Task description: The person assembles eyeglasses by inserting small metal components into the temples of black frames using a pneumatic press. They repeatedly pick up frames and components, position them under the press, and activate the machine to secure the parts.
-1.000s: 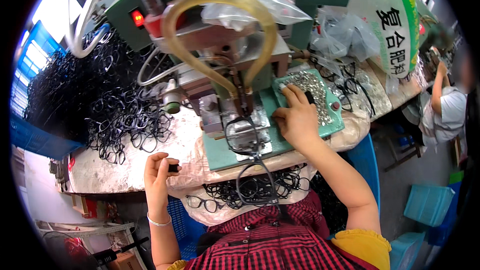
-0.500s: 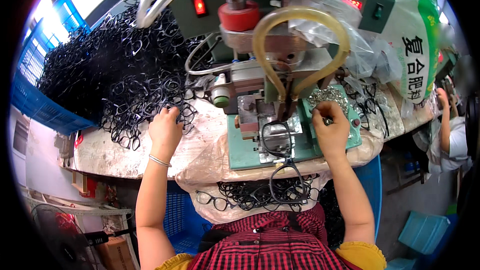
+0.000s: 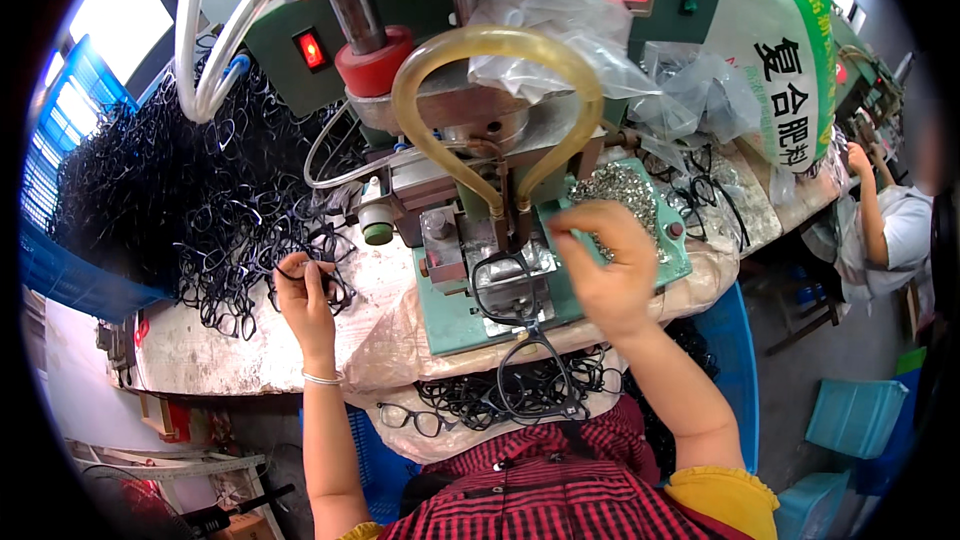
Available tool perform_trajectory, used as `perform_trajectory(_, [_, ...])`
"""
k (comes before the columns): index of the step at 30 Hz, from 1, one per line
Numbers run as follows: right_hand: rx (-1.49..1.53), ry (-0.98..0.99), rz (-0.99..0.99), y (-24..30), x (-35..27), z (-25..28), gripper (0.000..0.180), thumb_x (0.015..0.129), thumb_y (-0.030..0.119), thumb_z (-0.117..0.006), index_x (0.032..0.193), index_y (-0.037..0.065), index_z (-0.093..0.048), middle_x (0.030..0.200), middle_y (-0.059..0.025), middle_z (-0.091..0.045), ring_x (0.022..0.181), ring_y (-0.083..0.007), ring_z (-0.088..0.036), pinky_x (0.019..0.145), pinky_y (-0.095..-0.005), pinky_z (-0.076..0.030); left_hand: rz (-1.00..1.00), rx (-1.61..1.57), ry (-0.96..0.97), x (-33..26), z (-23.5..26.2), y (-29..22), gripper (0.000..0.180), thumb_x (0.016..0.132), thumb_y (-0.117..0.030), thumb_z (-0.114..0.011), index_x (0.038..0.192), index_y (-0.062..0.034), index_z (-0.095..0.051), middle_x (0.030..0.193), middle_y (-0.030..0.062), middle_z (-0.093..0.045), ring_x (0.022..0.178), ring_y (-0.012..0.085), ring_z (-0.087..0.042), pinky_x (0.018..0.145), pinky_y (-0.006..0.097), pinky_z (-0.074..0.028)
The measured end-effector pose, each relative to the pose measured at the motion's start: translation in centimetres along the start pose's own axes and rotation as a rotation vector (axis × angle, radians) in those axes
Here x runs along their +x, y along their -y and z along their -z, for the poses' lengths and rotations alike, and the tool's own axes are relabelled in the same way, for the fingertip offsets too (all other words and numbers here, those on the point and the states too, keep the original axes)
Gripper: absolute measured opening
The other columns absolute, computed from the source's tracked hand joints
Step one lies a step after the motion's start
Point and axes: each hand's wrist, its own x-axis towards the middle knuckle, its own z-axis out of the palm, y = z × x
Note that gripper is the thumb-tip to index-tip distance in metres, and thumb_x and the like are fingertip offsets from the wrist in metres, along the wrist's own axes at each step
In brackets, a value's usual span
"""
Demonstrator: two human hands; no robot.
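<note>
At the edge of a heap of black eyeglass frames (image 3: 235,260), my left hand (image 3: 306,305) pinches one black frame, partly hidden by the fingers. My right hand (image 3: 612,265) is closed with thumb and forefinger together, just right of the press head. Whatever sits between those fingertips is too small to make out. Under the press head (image 3: 512,220) a single black eyeglass frame (image 3: 533,330) lies on the metal fixture, one rim on it and the other hanging over the front edge. Small metal parts (image 3: 615,190) fill a green tray behind my right hand.
A yellowish tube (image 3: 410,70) loops before the press. More frames (image 3: 460,400) lie on plastic sheeting by my lap, a blue crate (image 3: 735,370) beside. Plastic bags (image 3: 560,30) and a white-green sack (image 3: 790,70) stand behind. Another person (image 3: 890,220) works at far right.
My right hand has lifted from the tray of metal parts and moved left toward the press head. My left hand has closed its fingers on a frame at the heap's edge. The view has shifted.
</note>
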Motion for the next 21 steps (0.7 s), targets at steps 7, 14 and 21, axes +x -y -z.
perform_trajectory(7, [0.426,-0.037,-0.309,0.7,-0.6,-2.8,0.035,0.079,-0.001,-0.072,0.111,-0.001,-0.056,0.096,-0.0065,-0.067,0.087,-0.0134,-0.063,0.082,-0.0266,-0.048,-0.264,-0.433,-0.090,-2.0,-5.3,-7.4,0.012,0.104,-0.013,-0.050,0.112,-0.0060,-0.056,0.109,0.0123,-0.064,0.090,0.0189,-0.063,0.075,0.029,-0.055])
perform_trajectory(14, [0.614,-0.021,-0.423,2.9,-0.8,-3.7,0.043,0.081,-0.002,-0.072,0.118,-0.001,-0.049,0.095,-0.0056,-0.067,0.086,-0.0088,-0.061,0.083,-0.0237,-0.046,-0.630,-0.390,0.245,-0.7,-10.1,-18.5,0.018,0.100,-0.011,-0.057,0.103,0.0054,-0.051,0.105,0.0233,-0.064,0.085,0.0260,-0.068,0.073,0.038,-0.062])
perform_trajectory(21, [0.645,-0.040,-0.486,2.7,-0.7,-3.3,0.044,0.082,-0.006,-0.069,0.119,0.000,-0.046,0.091,-0.0049,-0.066,0.087,-0.0091,-0.060,0.082,-0.0235,-0.046,-0.641,-0.404,0.339,-0.1,-10.1,-18.7,0.011,0.099,-0.001,-0.054,0.108,0.0066,-0.051,0.106,0.0214,-0.061,0.092,0.0250,-0.067,0.079,0.038,-0.063])
